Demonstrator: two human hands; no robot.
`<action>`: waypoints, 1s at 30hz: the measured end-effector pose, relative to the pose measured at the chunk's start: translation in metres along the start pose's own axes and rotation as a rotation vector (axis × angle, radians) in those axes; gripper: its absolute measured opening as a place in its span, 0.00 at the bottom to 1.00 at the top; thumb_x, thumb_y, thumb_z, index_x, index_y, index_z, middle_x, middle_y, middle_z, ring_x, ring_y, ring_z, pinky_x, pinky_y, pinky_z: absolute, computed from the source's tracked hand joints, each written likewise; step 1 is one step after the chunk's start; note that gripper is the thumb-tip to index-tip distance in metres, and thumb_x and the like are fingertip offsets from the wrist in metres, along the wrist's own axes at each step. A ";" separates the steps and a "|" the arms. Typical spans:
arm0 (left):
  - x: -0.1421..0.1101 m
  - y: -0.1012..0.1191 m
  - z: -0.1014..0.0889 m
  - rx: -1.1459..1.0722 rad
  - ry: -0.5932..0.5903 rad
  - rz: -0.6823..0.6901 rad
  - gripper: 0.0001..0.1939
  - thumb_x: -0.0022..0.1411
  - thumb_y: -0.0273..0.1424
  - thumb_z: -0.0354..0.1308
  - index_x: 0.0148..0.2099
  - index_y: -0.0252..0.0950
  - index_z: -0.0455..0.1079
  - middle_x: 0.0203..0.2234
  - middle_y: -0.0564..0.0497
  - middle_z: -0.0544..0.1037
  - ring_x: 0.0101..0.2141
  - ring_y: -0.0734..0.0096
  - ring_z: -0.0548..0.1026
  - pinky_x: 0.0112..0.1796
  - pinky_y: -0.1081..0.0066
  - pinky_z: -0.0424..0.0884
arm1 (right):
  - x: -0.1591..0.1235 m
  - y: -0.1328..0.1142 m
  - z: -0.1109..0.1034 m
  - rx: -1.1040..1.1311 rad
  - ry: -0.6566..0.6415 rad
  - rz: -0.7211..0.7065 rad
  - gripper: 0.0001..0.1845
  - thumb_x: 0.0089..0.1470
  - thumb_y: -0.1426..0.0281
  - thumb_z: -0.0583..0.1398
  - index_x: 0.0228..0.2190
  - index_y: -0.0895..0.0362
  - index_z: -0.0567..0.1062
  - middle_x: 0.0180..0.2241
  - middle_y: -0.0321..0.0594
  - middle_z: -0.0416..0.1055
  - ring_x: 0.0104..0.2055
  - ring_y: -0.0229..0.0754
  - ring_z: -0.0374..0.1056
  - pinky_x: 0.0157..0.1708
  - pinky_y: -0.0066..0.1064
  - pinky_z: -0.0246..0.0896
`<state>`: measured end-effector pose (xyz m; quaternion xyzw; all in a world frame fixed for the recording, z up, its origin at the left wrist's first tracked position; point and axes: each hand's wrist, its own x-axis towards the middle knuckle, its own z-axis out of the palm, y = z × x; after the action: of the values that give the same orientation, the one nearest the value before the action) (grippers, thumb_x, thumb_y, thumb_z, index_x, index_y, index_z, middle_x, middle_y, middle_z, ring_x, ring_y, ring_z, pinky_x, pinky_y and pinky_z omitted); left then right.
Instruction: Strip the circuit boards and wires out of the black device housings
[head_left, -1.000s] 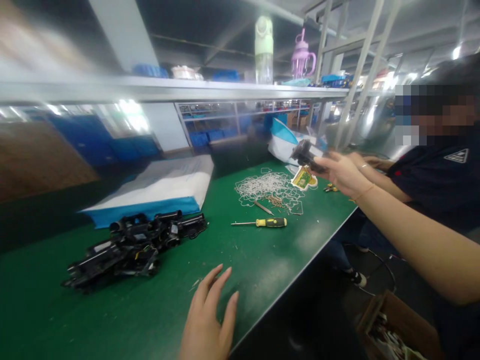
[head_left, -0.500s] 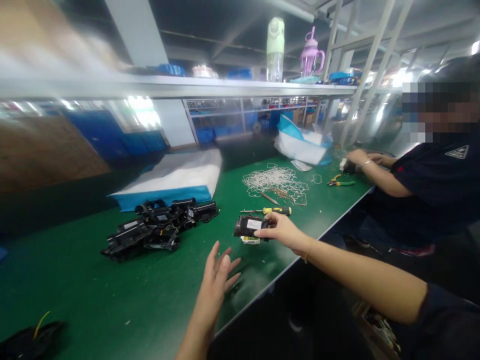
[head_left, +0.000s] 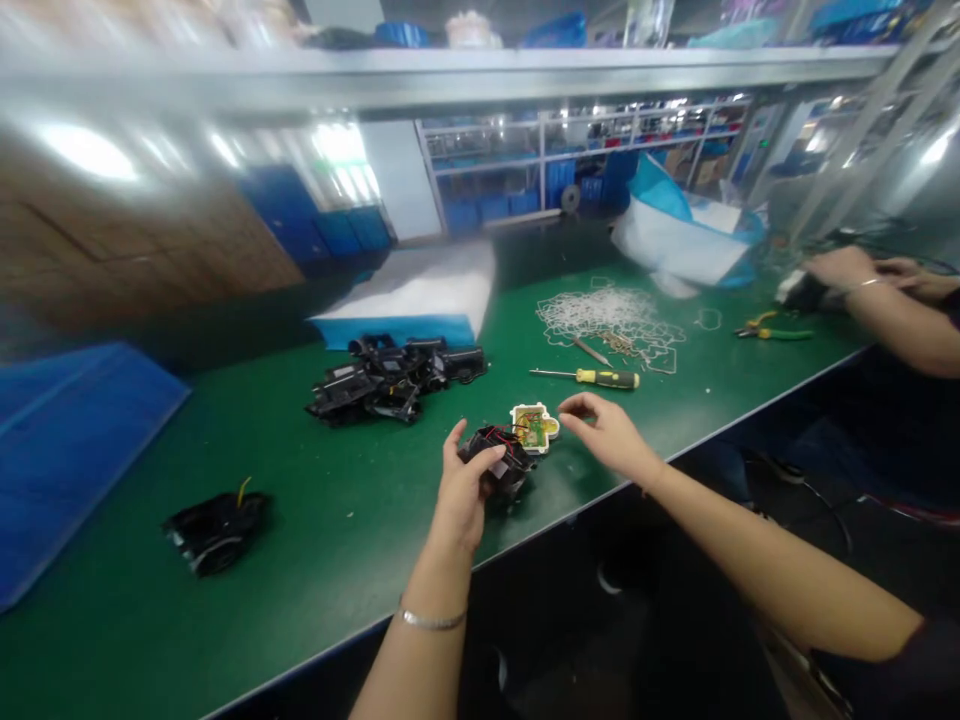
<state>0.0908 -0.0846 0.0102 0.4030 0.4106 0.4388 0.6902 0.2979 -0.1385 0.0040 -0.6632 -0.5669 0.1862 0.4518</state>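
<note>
A black plastic housing with red wires is in the grip of my left hand, its thumb lying across the top. Against the housing's far right side is a small white case, its open face up and a green circuit board and wires inside. Just right of that case hovers my right hand, thumb and forefinger slightly apart and nothing visible between them. Beyond the hands a yellow-and-black screwdriver lies on the green table.
Several black housings are heaped at left, before a white-and-blue package. One more black part lies nearer. White ring-like strands lie behind the screwdriver. At right are green-handled pliers and a co-worker's hands.
The black housing has passed from my right hand to my left and has been turned, so the white case's inside shows. My right hand has let go. The view has tilted down and left.
</note>
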 end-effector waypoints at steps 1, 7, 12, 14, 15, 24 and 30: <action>0.000 -0.001 -0.001 0.009 -0.007 -0.001 0.43 0.48 0.28 0.67 0.62 0.50 0.52 0.50 0.48 0.71 0.36 0.71 0.76 0.32 0.73 0.73 | 0.009 0.008 -0.001 -0.065 0.032 -0.006 0.15 0.56 0.61 0.57 0.42 0.57 0.71 0.42 0.44 0.72 0.43 0.42 0.70 0.42 0.34 0.66; 0.002 -0.002 -0.001 -0.002 0.024 -0.010 0.48 0.47 0.32 0.70 0.65 0.50 0.46 0.51 0.45 0.70 0.39 0.68 0.76 0.39 0.69 0.73 | 0.045 0.029 0.022 -0.203 -0.064 0.004 0.29 0.45 0.55 0.65 0.44 0.62 0.74 0.49 0.54 0.68 0.54 0.55 0.62 0.55 0.45 0.53; 0.003 0.001 -0.007 0.013 0.029 0.026 0.47 0.46 0.25 0.68 0.63 0.46 0.49 0.43 0.47 0.74 0.35 0.70 0.77 0.37 0.70 0.74 | 0.047 0.023 0.034 -0.227 -0.156 -0.002 0.36 0.28 0.57 0.72 0.40 0.59 0.72 0.43 0.48 0.72 0.46 0.52 0.67 0.46 0.38 0.61; 0.003 0.005 -0.012 0.026 0.026 0.062 0.45 0.46 0.24 0.67 0.63 0.46 0.51 0.41 0.48 0.74 0.34 0.69 0.77 0.35 0.70 0.74 | 0.041 0.020 0.034 -0.213 -0.170 0.010 0.36 0.32 0.58 0.71 0.43 0.58 0.69 0.35 0.40 0.73 0.36 0.46 0.69 0.36 0.33 0.63; 0.004 0.006 -0.016 0.036 0.025 0.081 0.43 0.46 0.25 0.67 0.62 0.46 0.53 0.41 0.48 0.74 0.34 0.69 0.77 0.35 0.71 0.74 | 0.037 0.018 0.034 -0.203 -0.176 0.014 0.36 0.34 0.58 0.70 0.45 0.57 0.67 0.32 0.37 0.73 0.32 0.43 0.69 0.32 0.30 0.62; -0.001 0.017 -0.035 0.129 -0.081 0.116 0.33 0.48 0.32 0.66 0.57 0.43 0.61 0.44 0.49 0.73 0.36 0.69 0.76 0.33 0.72 0.73 | 0.004 -0.002 0.010 -0.424 0.187 -0.317 0.19 0.51 0.73 0.60 0.46 0.53 0.66 0.43 0.41 0.70 0.45 0.47 0.67 0.43 0.35 0.61; 0.006 0.008 -0.033 0.527 0.001 0.135 0.19 0.57 0.35 0.56 0.51 0.42 0.66 0.40 0.49 0.73 0.35 0.68 0.74 0.37 0.67 0.72 | -0.010 0.006 0.005 -0.681 0.209 -0.390 0.21 0.52 0.76 0.58 0.48 0.53 0.67 0.47 0.41 0.68 0.47 0.47 0.64 0.42 0.34 0.62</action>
<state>0.0599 -0.0706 0.0053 0.5949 0.4834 0.3620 0.5305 0.2944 -0.1453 -0.0063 -0.6702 -0.6624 -0.1698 0.2884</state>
